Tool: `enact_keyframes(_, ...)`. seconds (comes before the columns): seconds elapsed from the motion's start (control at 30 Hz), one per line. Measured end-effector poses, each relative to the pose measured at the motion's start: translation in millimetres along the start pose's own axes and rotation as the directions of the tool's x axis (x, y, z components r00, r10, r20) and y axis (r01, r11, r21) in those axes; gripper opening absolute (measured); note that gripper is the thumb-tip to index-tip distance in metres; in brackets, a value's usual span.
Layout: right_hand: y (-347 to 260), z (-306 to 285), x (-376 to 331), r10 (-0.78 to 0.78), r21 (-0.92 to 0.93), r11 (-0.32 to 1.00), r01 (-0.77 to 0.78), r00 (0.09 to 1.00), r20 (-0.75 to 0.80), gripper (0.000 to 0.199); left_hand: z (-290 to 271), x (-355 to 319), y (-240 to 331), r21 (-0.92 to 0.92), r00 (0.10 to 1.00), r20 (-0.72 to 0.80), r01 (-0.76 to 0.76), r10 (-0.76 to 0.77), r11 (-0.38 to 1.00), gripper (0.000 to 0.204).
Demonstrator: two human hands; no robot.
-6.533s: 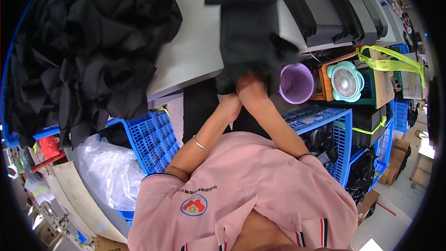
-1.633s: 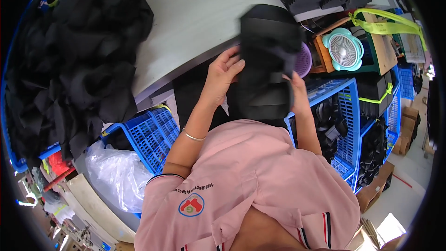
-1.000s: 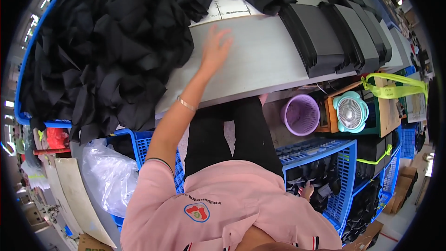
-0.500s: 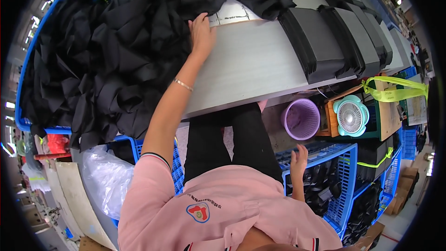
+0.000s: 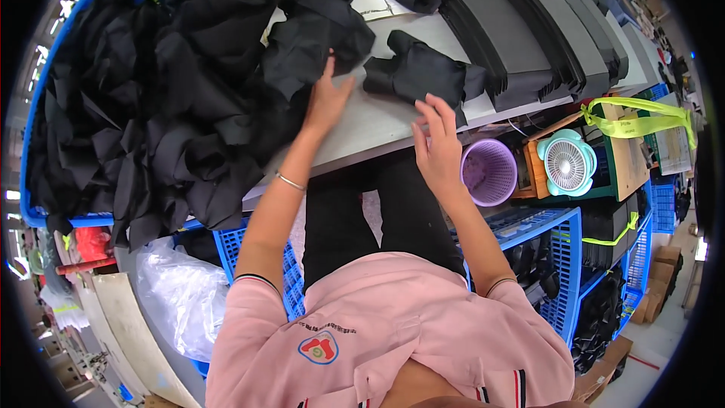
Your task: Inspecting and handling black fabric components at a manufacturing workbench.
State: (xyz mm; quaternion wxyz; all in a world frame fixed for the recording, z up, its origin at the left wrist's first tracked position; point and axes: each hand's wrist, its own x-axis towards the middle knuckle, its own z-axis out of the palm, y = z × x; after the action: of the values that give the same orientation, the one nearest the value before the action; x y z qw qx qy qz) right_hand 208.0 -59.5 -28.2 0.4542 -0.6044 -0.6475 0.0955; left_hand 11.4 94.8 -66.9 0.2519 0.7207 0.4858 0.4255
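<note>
Since half a second ago the right hand point(image 5: 438, 153) has come up from the blue crates below the desk and now hovers, fingers spread and holding nothing, just under a black fabric piece point(image 5: 420, 74) lying near the middle of the frame. That piece sits on the grey desk point(image 5: 370, 122), and its shape is hard to read, black on black folds. The left hand point(image 5: 326, 98) has slid down from the upper centre; its grip is open, palm flat on the edge of the big black fabric heap point(image 5: 174, 91) filling the upper left, fingertips partly buried. Stacked black panels point(image 5: 529, 30) line the upper right, cut off by the rim. Under the desk at right stand a purple basket point(image 5: 489, 172) and a small teal fan point(image 5: 568, 164).
</note>
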Motion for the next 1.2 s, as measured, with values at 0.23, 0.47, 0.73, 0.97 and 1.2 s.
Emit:
enact_keyframes(0.23,43.8,13.5,28.7,-0.187,-0.638,0.759,0.133,0.982,-0.018,0.033,-36.4,41.7,-49.4,0.056,0.941,0.095,0.321,-0.325,0.945,0.058)
enact_keyframes(0.47,72.1,-9.7,46.5,-0.306,-0.614,0.76,0.215,0.951,-0.047,0.013,-31.5,0.1,-5.4,0.225,0.891,0.453,-0.145,0.028,0.964,0.055)
enact_keyframes(0.73,88.9,-20.9,68.1,-0.201,-0.586,0.779,0.222,0.974,0.101,0.028,-35.2,-37.1,53.9,-0.218,0.711,0.673,-0.074,0.205,0.973,0.048)
enact_keyframes(0.97,52.8,-52.9,62.8,0.33,0.778,0.599,-0.188,0.944,-0.026,0.026,-24.0,-54.1,67.9,-0.444,0.872,0.486,0.186,0.062,0.877,0.037)
enact_keyframes(1.2,77.2,-42.3,42.0,0.667,0.446,0.571,-0.69,0.706,0.239,0.036,19.5,-77.5,120.0,-0.174,0.972,-0.03,-0.234,0.232,0.957,0.05)
